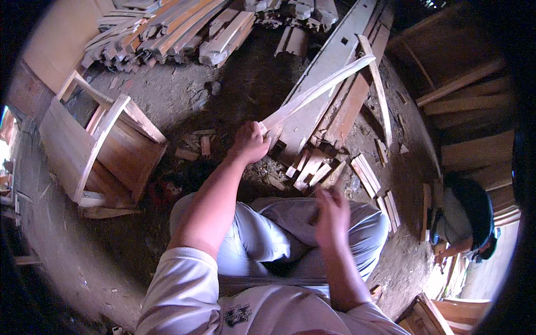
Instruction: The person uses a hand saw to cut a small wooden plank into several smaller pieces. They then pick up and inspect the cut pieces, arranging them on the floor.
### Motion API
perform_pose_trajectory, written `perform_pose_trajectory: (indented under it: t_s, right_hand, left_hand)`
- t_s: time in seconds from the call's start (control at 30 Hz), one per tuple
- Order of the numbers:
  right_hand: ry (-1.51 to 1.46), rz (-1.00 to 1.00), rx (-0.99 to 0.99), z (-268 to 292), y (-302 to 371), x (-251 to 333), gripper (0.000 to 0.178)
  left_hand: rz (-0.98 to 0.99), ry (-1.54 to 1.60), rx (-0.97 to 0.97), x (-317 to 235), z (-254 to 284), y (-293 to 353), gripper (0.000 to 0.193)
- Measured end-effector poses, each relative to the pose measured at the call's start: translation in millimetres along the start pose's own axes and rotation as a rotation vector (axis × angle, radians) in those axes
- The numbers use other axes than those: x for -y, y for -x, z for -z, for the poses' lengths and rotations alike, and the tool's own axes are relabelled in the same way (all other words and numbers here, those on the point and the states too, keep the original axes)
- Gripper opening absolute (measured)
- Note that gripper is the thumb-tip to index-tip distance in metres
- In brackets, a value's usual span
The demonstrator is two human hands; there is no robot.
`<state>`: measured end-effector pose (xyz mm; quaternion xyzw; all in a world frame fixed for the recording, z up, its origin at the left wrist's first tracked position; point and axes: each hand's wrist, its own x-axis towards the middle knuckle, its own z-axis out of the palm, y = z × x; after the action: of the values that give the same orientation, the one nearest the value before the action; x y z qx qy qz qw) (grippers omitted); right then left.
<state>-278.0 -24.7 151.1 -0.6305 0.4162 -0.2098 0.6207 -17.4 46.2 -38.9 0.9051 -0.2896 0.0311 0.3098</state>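
My left hand [251,144] is closed around the near end of a long pale wooden strip [324,86]. The strip slants up and to the right, over a wide board [304,106] on the ground. Above my right knee is my right hand [333,215], its fingers curled and somewhat smeared by motion. Whatever it grips is too blurred to name. Just beyond that hand lie several short wood offcuts [310,170]. Another thin strip [377,89] crosses near the far end of the one I hold.
A wooden box-like frame [103,145] stands at the left. Stacked lumber [167,33] fills the far side. Small wood blocks [365,173] lie beyond my right knee. Dark wooden panels [474,111] rise at the right, near a dark rounded object [466,212].
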Motion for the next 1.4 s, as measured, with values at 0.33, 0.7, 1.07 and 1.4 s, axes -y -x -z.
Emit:
perform_pose_trajectory:
  t_s: [0.33, 0.7, 1.07, 1.4]
  right_hand:
    - [0.135, 0.373, -0.129, 170.8, 91.6, 37.9, 0.041]
    - [0.56, 0.532, 0.116, 73.8, 56.3, 29.6, 0.023]
    - [0.488, 0.451, 0.208, -47.1, -27.7, 24.5, 0.023]
    - [0.443, 0.453, 0.257, -67.7, -47.5, 30.4, 0.027]
  left_hand:
    - [-0.012, 0.115, 0.164, -19.4, 32.8, -3.6, 0.087]
    - [0.111, 0.268, 0.278, -11.7, 2.5, -19.0, 0.049]
    - [0.115, 0.3, 0.401, -2.7, 4.5, -24.4, 0.053]
    - [-0.091, 0.113, 0.438, 43.3, -54.4, -30.9, 0.052]
